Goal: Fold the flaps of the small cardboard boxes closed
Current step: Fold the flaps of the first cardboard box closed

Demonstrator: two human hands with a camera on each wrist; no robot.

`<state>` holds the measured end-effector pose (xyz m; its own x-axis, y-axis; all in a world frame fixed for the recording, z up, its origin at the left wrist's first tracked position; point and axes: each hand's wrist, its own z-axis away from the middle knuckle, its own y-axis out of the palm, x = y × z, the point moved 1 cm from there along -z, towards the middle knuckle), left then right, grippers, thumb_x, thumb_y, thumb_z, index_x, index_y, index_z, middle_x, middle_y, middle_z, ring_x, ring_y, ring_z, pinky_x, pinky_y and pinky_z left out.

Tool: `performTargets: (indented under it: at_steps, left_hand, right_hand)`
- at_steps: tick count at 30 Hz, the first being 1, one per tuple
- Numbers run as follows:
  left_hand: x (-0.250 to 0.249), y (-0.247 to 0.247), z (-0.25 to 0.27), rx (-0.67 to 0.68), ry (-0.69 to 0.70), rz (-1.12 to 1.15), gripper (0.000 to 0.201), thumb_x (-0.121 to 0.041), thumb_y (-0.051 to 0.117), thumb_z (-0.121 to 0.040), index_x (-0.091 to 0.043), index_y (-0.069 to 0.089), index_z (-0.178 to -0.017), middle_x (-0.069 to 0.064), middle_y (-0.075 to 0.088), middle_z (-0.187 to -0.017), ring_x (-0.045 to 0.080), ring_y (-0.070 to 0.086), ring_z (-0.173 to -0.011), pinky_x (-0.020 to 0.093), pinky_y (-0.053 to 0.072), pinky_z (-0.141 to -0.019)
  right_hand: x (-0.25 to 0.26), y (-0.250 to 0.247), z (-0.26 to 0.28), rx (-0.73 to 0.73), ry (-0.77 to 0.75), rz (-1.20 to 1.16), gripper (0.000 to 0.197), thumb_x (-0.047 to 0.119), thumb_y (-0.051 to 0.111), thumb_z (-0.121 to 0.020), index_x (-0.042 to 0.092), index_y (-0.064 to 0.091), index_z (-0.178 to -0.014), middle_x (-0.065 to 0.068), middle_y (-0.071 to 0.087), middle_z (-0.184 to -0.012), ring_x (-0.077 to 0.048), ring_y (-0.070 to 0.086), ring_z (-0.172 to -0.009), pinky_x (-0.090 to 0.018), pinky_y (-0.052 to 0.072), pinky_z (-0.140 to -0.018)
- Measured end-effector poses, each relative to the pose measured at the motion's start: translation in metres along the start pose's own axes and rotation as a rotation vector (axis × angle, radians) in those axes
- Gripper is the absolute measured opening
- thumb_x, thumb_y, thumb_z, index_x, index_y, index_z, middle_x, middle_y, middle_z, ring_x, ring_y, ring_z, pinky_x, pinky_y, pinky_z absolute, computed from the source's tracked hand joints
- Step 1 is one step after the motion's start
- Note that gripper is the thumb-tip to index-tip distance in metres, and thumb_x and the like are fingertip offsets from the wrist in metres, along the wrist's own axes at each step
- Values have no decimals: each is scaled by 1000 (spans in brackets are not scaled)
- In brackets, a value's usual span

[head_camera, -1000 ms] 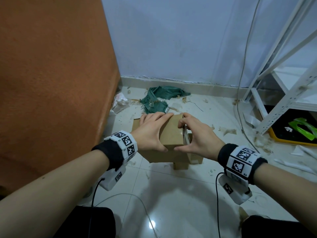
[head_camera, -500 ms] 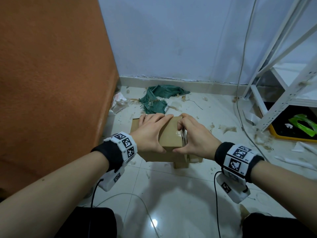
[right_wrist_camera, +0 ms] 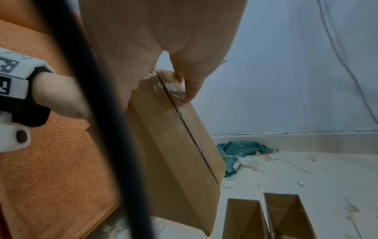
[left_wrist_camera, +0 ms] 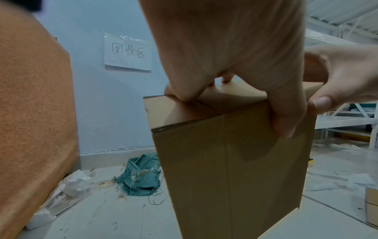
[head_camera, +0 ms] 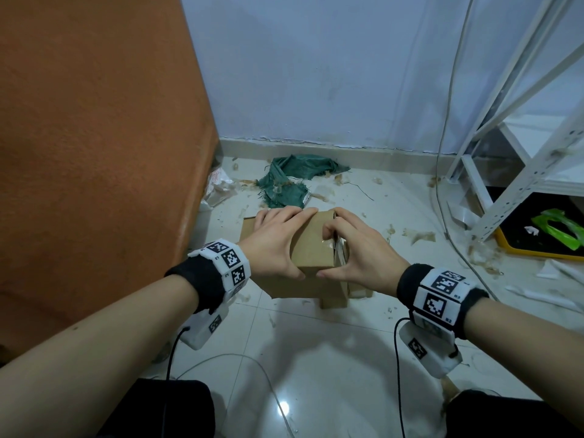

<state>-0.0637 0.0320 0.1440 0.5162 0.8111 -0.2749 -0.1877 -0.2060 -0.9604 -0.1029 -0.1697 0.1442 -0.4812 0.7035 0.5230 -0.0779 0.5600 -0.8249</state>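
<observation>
While the cardboard box [head_camera: 311, 248] is being held above the tiled floor [head_camera: 316, 358] between orange panel [head_camera: 94, 137] and white shelving [head_camera: 521, 153], both hands are working at its top. Item one, left hand [head_camera: 275, 245]: lying palm-down over the folded flaps, fingers extending nearly straight across the top panel toward the far edge, thumb hanging down the near face; in the left wrist view the thumb [left_wrist_camera: 286, 116] is pressing against the side wall just below the top edge. Item two, right hand [head_camera: 363, 251]: fingers curling over the right end of the box, thumb tip meeting the left thumb at the near top corner; in the right wrist view the fingertips [right_wrist_camera: 192, 90] are hooking round the end of a taped seam, so this hand appears to be gripping the end flap, though how fully that flap is lying shut is hard to tell. Item three, further open boxes [right_wrist_camera: 266, 216]: standing on the floor beneath, mouths upward. Item four, green woven sack [head_camera: 290, 181]: lying crumpled by the skirting beyond the box. Item five, handwritten paper notice [left_wrist_camera: 127, 53]: hanging taped to the pale wall.
</observation>
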Motion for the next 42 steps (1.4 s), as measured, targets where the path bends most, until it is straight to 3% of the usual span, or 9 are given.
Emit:
performTargets:
  at_steps: [5,10,14,19,24,26,30,37,42]
  left_hand:
    - [-1,-1,0,-1,-2,-19,122,-55,84,-59,-29,13,-154,-2,30,-145,19,25,-131,44,14,-116]
    - [1,-1,0,-3,0,-17,122,-55,84,-58,-30,12,-154,-2,29,-146,20,25,-133,46,14,-117]
    - [3,0,-1,6,-6,0,123,-56,84,-58,-30,12,-154,-2,29,-147,21,25,-134,47,16,-117]
    - [1,0,0,9,-9,-9,122,-55,84,-58,-29,12,-154,-2,29,-146,21,26,-133,47,15,-117]
    - [1,-2,1,15,-9,-6,122,-53,84,-59,-30,12,-154,-2,29,-146,20,24,-133,46,14,-117]
    - [1,-1,1,24,-11,2,122,-53,85,-59,-30,12,-154,-2,29,-146,20,25,-133,45,16,-117]
    - [2,0,1,37,-14,11,122,-54,84,-59,-30,11,-154,-1,29,-147,21,26,-133,44,17,-117]
    - [1,0,0,18,3,-17,123,-54,85,-57,-29,13,-153,-2,29,-147,20,25,-133,44,15,-116]
    - [4,3,0,39,-6,-28,123,-57,83,-57,-30,12,-153,-3,30,-146,20,27,-133,45,16,-117]
  right_hand:
    - [-3,2,-2,-10,-1,5,59,41,87,-62,26,42,-96,7,42,-112,-15,45,-89,-29,40,-68]
    - [-3,5,0,-4,29,22,59,44,86,-63,23,38,-89,1,42,-129,-20,47,-101,-34,45,-74]
    - [-1,3,0,32,32,10,71,45,85,-66,30,45,-123,2,37,-139,-15,48,-113,-33,48,-90]
    - [0,2,-1,30,36,22,54,43,85,-65,29,44,-96,5,39,-125,-17,47,-96,-35,47,-78]
    - [0,4,0,34,58,24,54,44,84,-65,21,38,-83,0,40,-133,-24,48,-103,-35,47,-78]
    - [3,3,1,39,59,11,54,42,84,-67,22,40,-90,1,40,-132,-23,50,-102,-38,49,-81]
    - [5,1,2,54,37,-9,65,42,85,-69,28,45,-118,2,38,-137,-9,46,-107,-28,46,-90]
    - [5,1,2,32,48,42,53,48,83,-65,24,40,-84,2,42,-124,-22,48,-95,-37,48,-74]
    - [5,1,0,107,124,41,52,54,78,-68,25,38,-82,0,38,-142,-23,49,-113,-35,46,-84]
